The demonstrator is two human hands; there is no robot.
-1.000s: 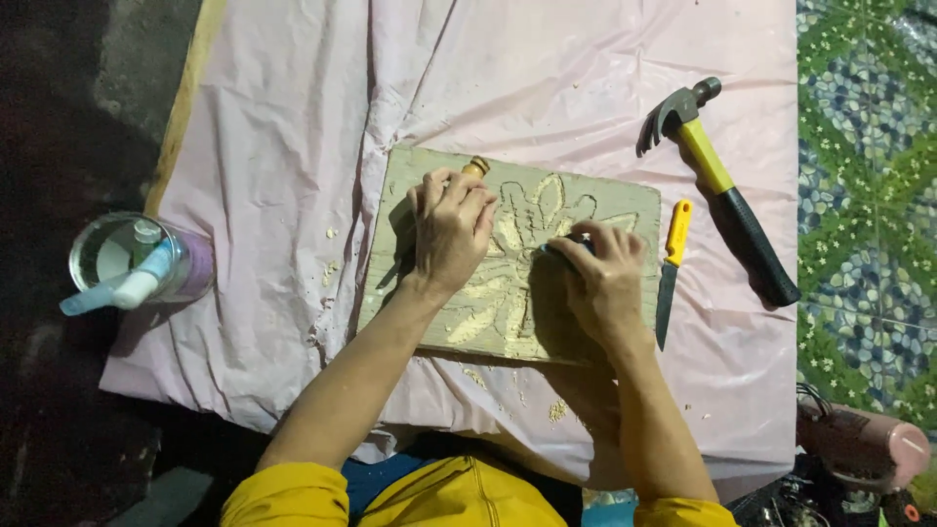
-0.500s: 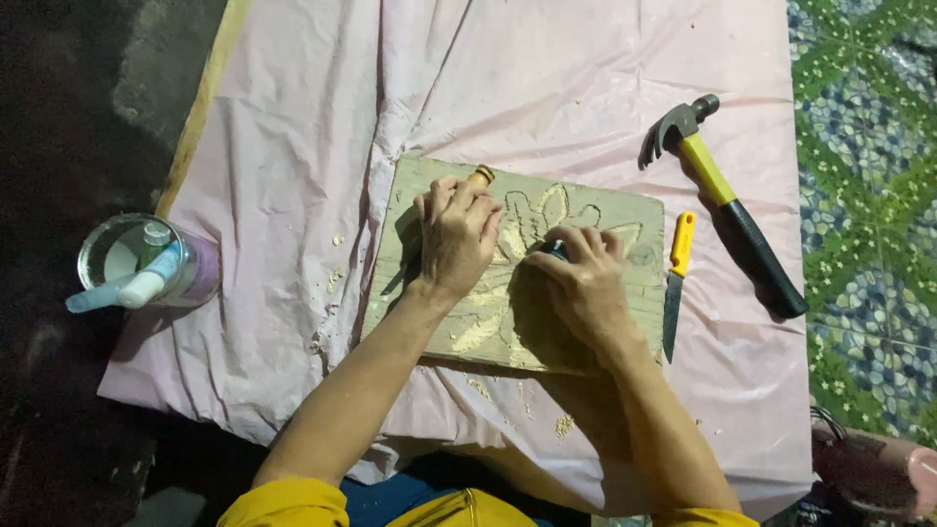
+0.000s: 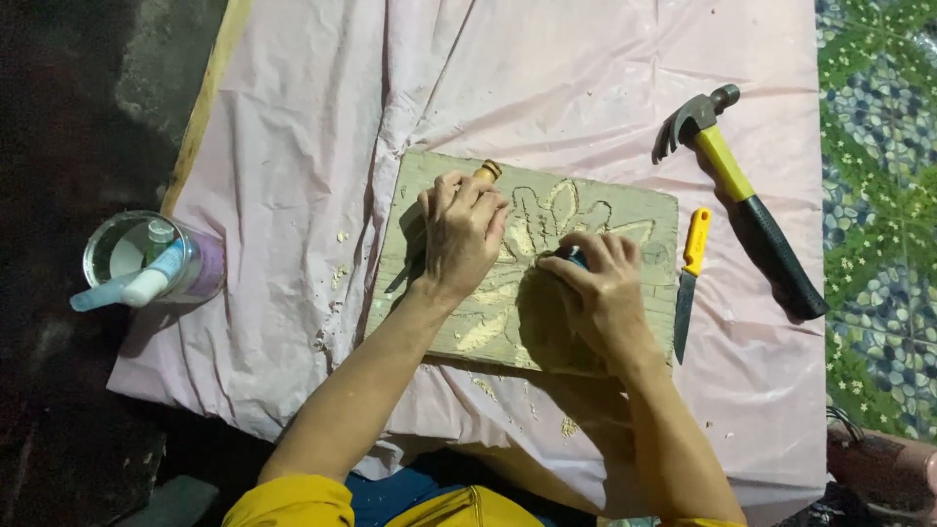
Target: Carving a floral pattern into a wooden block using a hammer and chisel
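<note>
A pale wooden board [image 3: 625, 210] with a carved flower outline lies on a pink plastic sheet [image 3: 293, 127]. My left hand [image 3: 461, 234] is closed around a wooden-handled carving tool [image 3: 486, 171]; its handle end sticks out past my fingers and its blade points down to the left. My right hand [image 3: 597, 293] presses on the board's middle, its fingers curled over a small dark object [image 3: 576, 258] that is mostly hidden. Wood chips lie on the carving and on the sheet in front of the board.
A claw hammer [image 3: 737, 195] with a yellow and black handle lies right of the board. A yellow-handled knife [image 3: 689, 278] lies beside the board's right edge. A clear cup [image 3: 146, 259] holding a tube stands at the left. Patterned floor is at the right.
The view shifted slightly. My right hand slid a little down and to the left on the board; my left hand kept its grip on the tool.
</note>
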